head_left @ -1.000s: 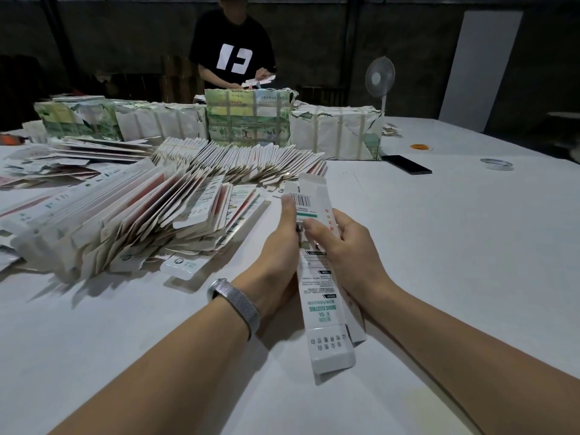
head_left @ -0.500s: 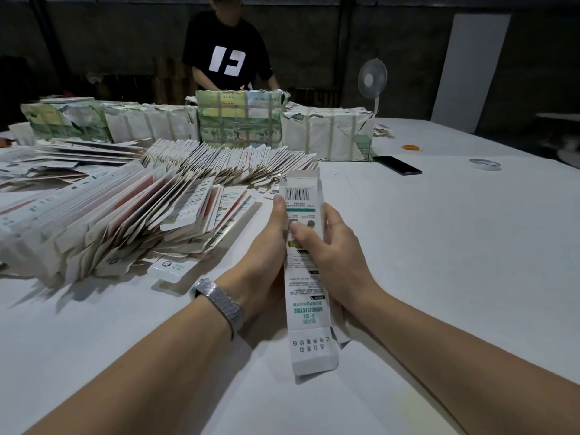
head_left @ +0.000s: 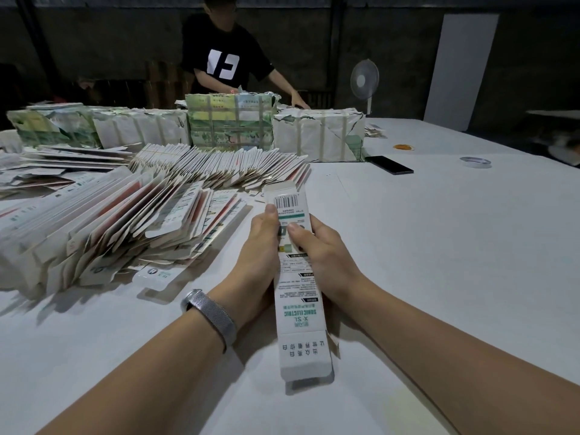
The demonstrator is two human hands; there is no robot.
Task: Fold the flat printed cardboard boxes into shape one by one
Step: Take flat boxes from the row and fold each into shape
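The long printed box (head_left: 296, 284) has squared up from a skewed flat sleeve into a straighter tube, so shaping is well underway. Left hand (head_left: 260, 255) and right hand (head_left: 323, 259) grip its sides, thumbs pressing the glossy white panel. Thin flat blanks (head_left: 103, 233) fan out left of the left hand on the tabletop (head_left: 439, 277).
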